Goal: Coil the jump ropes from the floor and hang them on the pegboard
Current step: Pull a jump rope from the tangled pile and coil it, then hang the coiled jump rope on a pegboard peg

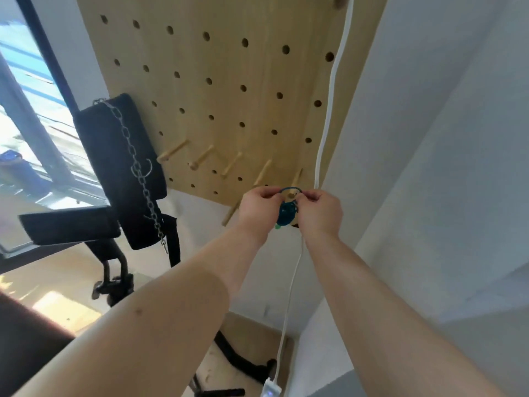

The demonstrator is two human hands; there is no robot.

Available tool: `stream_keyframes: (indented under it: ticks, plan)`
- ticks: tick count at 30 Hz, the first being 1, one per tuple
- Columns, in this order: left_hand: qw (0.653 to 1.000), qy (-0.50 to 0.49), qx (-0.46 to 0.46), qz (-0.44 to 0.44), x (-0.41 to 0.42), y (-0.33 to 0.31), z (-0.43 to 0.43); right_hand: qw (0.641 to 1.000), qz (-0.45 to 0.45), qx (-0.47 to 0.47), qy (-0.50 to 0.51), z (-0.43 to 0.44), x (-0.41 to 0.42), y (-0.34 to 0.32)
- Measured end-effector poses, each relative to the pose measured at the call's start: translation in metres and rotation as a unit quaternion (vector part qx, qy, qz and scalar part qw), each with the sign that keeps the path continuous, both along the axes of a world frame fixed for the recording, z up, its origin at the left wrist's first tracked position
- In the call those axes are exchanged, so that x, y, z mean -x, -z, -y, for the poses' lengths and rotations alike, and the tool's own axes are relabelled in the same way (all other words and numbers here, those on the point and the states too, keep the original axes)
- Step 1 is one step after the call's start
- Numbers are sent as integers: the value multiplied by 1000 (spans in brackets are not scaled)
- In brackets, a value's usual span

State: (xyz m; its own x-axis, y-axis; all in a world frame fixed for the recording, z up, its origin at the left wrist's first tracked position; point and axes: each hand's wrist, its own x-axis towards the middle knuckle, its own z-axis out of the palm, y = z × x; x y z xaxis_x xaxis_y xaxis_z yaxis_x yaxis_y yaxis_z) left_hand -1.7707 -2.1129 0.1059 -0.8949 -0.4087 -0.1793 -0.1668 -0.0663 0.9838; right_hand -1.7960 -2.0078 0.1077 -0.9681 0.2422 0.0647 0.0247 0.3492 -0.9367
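A wooden pegboard (229, 90) with rows of holes hangs on the wall ahead. Several wooden pegs (200, 157) stick out along its lower rows. A coiled blue jump rope (287, 214) hangs in a tight bundle just below the board's lower right corner. A thin loop of it lies over the tip of one peg (291, 194). My left hand (257, 209) pinches the loop on its left side and my right hand (317, 210) pinches it on the right. Both hands touch the rope at the peg.
A white cable (329, 104) runs down the board's right edge to a white adapter (270, 392) near the floor. A black padded belt with a metal chain (134, 164) hangs left of the board. A window is at the left, a white wall corner at the right.
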Motion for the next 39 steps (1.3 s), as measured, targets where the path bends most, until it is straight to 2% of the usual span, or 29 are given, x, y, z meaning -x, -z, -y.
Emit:
stream_keyframes:
  ticks: [8, 13, 20, 28, 35, 39]
  plan:
    - [998, 13, -62, 14, 35, 18, -9, 999, 3, -42, 18, 1, 35, 6]
    - [995, 35, -95, -11, 59, 25, -8, 999, 0, -52, 8, -1, 53, 4]
    - [995, 36, -95, -1, 85, 34, -11, 998, -3, -64, 1, -4, 73, 8]
    - [993, 49, 103, 13, 34, 33, -9, 997, -3, -73, -16, -8, 31, 5]
    - [963, 99, 249, 7, -87, 7, -11, 992, 38, -91, -76, -28, -64, -7]
    - [957, 114, 266, 0, -165, 7, -15, 986, 46, -101, -123, -44, -143, -6]
